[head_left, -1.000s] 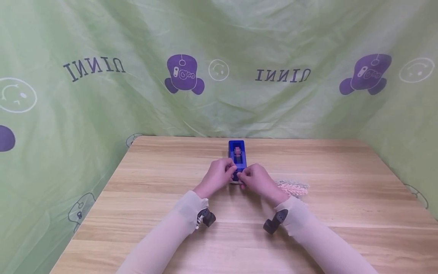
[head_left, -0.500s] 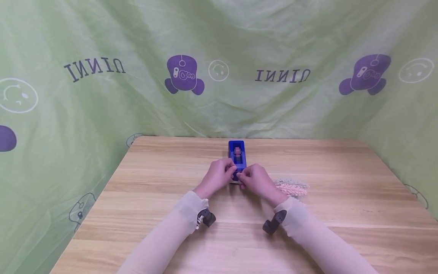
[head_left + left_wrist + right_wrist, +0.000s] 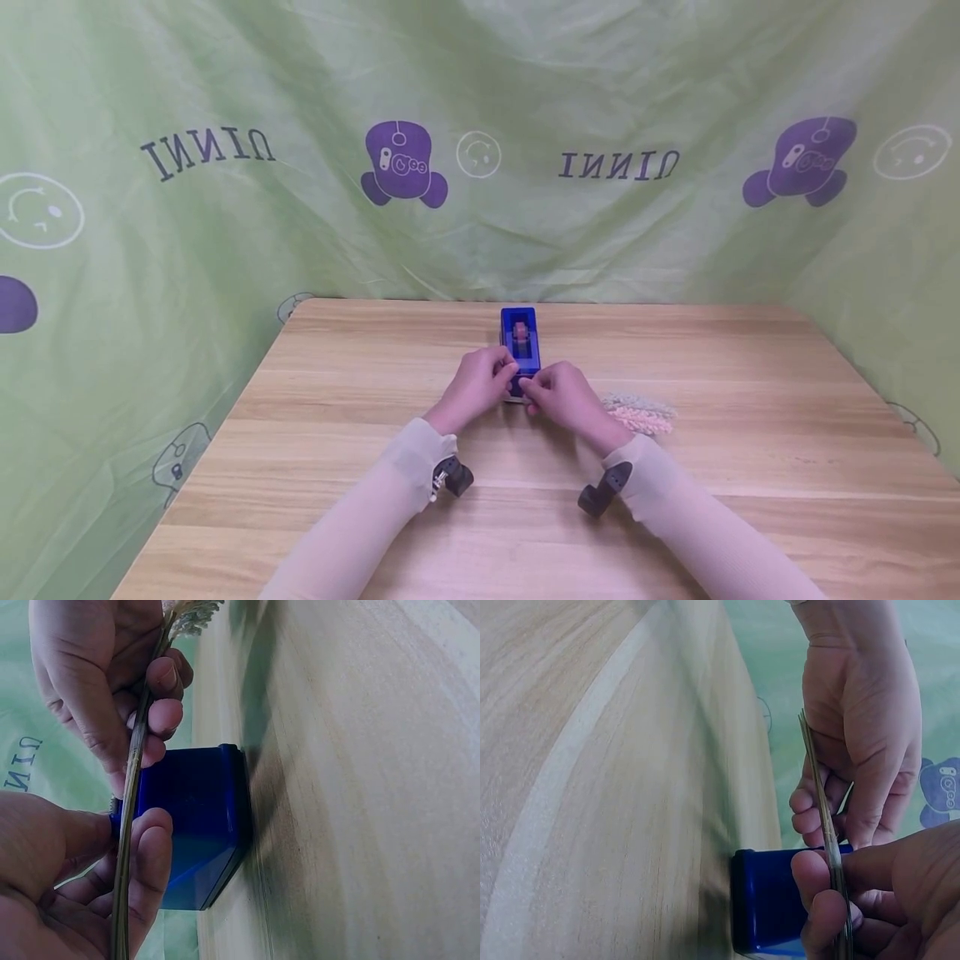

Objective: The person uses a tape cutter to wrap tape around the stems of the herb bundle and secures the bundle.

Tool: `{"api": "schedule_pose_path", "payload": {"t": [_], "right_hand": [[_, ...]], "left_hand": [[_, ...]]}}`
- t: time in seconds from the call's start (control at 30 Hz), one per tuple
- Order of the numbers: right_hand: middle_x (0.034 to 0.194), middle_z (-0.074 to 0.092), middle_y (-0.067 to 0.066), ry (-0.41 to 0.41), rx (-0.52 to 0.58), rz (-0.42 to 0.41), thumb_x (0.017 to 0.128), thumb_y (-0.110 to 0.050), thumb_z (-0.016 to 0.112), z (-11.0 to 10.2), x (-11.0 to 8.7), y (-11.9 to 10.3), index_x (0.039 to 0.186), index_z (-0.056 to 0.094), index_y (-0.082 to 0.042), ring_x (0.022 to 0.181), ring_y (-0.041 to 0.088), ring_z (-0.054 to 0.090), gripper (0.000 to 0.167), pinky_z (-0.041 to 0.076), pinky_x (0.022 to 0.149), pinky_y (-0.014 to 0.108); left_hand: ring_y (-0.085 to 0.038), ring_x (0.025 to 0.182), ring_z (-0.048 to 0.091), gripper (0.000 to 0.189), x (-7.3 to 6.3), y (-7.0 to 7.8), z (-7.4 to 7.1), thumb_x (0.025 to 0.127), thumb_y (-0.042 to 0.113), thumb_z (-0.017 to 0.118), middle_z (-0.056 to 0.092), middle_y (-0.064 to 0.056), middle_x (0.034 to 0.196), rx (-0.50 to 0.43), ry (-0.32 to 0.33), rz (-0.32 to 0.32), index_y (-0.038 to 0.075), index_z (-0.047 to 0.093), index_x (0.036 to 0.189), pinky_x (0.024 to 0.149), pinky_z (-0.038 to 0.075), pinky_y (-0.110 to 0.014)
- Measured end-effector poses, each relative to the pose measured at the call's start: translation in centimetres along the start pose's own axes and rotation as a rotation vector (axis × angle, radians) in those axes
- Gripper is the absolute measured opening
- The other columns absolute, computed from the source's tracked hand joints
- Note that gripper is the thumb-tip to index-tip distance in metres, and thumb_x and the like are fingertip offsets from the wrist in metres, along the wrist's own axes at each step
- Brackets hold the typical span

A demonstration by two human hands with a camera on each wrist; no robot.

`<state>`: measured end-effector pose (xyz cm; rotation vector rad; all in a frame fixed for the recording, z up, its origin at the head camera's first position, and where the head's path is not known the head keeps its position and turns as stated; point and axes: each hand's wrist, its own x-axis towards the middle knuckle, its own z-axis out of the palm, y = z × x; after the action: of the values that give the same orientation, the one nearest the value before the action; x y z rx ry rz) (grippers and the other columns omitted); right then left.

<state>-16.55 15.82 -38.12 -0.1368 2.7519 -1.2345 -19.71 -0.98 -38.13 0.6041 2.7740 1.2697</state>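
In front of a blue tape dispenser [image 3: 519, 315], whose tape roll [image 3: 521, 333] has a reddish core, both hands come close together. My right hand [image 3: 566, 400] grips a thin bundle of dried flower stems [image 3: 139, 742], fingers curled round it. Fluffy pink and grey-white flower heads [image 3: 641, 412] stick out to its right. My left hand [image 3: 474, 382] holds the lower stems [image 3: 819, 780], thumb and fingertips on either side, right at the dispenser's front edge. A shiny band [image 3: 134, 765] shows on the stems between the hands. Any tape strip under the fingertips is hidden.
The dispenser stands on a wood-grain table [image 3: 315, 467] near its back edge. Behind and beside the table hangs a green printed curtain [image 3: 510, 242]. Each wrist carries a small black camera, such as the left camera [image 3: 453, 477].
The flower heads dip very slightly, and the right wrist shifts a touch. Both hands otherwise keep their place at the dispenser.
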Motion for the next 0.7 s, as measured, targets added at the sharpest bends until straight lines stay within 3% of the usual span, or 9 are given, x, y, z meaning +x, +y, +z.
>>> {"api": "schedule_pose_path", "payload": {"t": [0.2, 0.7], "right_hand": [[0.068, 0.073, 0.008, 0.002, 0.009, -0.002, 0.104, -0.021, 0.064, -0.05, -0.04, 0.17, 0.078, 0.077, -0.004, 0.060, 0.011, 0.051, 0.034, 0.040, 0.059, 0.023], [0.064, 0.070, 0.006, 0.032, 0.007, -0.023, 0.102, -0.021, 0.067, 0.13, -0.04, 0.10, 0.075, 0.075, -0.004, 0.052, 0.008, 0.045, 0.033, 0.033, 0.050, 0.020]], "left_hand": [[-0.011, 0.066, 0.063, 0.015, -0.08, -0.01, -0.06, 0.104, 0.011, 0.062, 0.072, -0.011, 0.080, -0.009, -0.007, 0.000, 0.004, 0.069, 0.094, 0.059, 0.048, -0.020], [-0.010, 0.066, 0.060, 0.016, 0.11, -0.07, -0.09, 0.105, 0.013, 0.062, 0.071, -0.009, 0.080, 0.004, -0.016, -0.015, 0.005, 0.069, 0.093, 0.059, 0.046, -0.020]]}}
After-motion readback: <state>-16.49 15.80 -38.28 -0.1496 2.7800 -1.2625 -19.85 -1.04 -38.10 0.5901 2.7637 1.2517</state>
